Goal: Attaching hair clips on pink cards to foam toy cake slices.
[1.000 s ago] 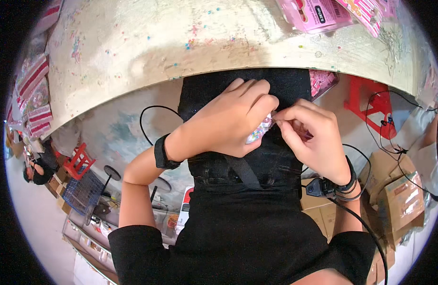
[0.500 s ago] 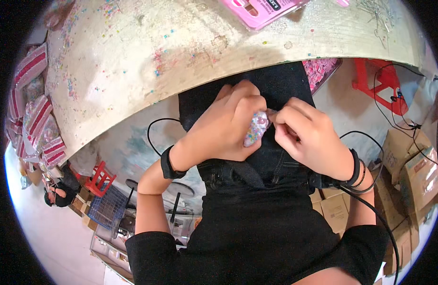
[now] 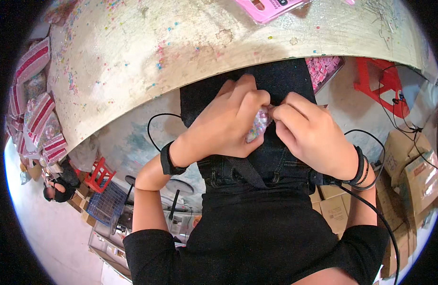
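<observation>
Over my lap, my left hand (image 3: 235, 118) wraps round a small clear plastic bag of multicoloured beads (image 3: 259, 125). Part of the bag bulges out between the thumb and the curled fingers; the rest is hidden in the palm. My right hand (image 3: 306, 130) is closed in a pinch at the bag's gathered end, close against the left fingers. The right fingertips cover what they grip there, though it looks like the bag's twisted neck.
A pale worktable (image 3: 119, 61) curves ahead, strewn with tiny beads. On it lies a pink package (image 3: 271, 10), with striped bags (image 3: 38, 114) at the left. Beneath the right edge sits a tray of pink pieces (image 3: 321, 71). A red stool (image 3: 382, 85) and cardboard boxes (image 3: 401, 156) stand right.
My right hand has moved slightly, its fingers now closer to the left hand at the bag's end. Less of the bead bag shows. The view has shifted a little.
</observation>
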### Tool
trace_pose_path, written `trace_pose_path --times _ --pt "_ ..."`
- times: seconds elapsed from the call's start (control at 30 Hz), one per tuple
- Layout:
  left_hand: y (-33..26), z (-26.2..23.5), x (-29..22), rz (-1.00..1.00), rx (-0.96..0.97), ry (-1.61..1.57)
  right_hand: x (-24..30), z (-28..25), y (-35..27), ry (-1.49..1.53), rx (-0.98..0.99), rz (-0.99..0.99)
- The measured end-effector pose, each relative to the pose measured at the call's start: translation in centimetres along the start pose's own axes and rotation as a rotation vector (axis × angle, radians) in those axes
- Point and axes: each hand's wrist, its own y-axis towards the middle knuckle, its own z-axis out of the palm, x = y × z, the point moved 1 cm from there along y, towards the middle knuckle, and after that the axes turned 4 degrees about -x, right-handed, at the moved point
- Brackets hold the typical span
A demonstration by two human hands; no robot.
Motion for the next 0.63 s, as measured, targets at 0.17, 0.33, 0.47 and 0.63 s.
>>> trace_pose_path --times 0.17,0.33,0.47,0.63 --pt "-0.2 -0.5 0.1 -0.029 0.027 0.014 -0.2 0.1 0.8 0.131 0.030 -0.025" --pt "0.5 -0.6 0.8 -0.027 0.001 -0.042 -1.0 -1.0 1.6 0.339 0.044 0.113" --pt "1.0 -0.8 0.9 -0.020 0.001 -0.049 -2.8 -1.2 2.0 0.285 0.021 0.024" --pt "0.3 -0.7 2.2 0.012 -0.093 -0.118 -2.1 -0.7 2.3 0.150 0.039 0.009"
